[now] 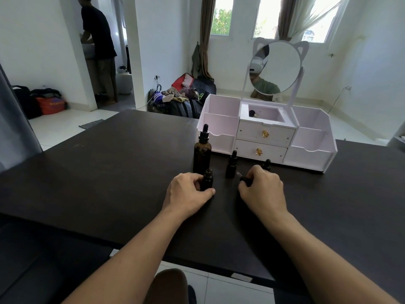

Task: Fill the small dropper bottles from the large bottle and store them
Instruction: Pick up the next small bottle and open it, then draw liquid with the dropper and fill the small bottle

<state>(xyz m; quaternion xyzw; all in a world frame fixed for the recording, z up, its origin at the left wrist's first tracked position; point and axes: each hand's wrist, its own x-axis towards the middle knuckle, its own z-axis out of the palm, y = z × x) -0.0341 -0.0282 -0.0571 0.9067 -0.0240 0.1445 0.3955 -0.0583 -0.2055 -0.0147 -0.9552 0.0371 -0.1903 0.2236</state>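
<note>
Left hand (pixel 190 189) curled round small uncapped dark glass dropper bottle (pixel 207 180), upright on matte black tabletop (pixel 109 176), thumb flat beside its base; right hand (pixel 262 186) closed on black rubber-bulb dropper cap (pixel 246 180), clear pipette tip poking out leftward. Just beyond left fingers, tall amber glass bottle (pixel 202 153) with black dropper top; two capped small dark bottles (pixel 231 165) (pixel 267 164) beyond right knuckles, white wooden mirrored organiser (pixel 266 137) behind.

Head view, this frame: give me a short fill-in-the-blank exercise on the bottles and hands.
1. The left hand holds a small bottle whose top is ____.
2. The right hand holds the removed ____.
3. The large bottle stands ____ on the table.
4. Both drawers of the white organizer are ____.

Missing words: open; dropper cap; upright; closed
</note>
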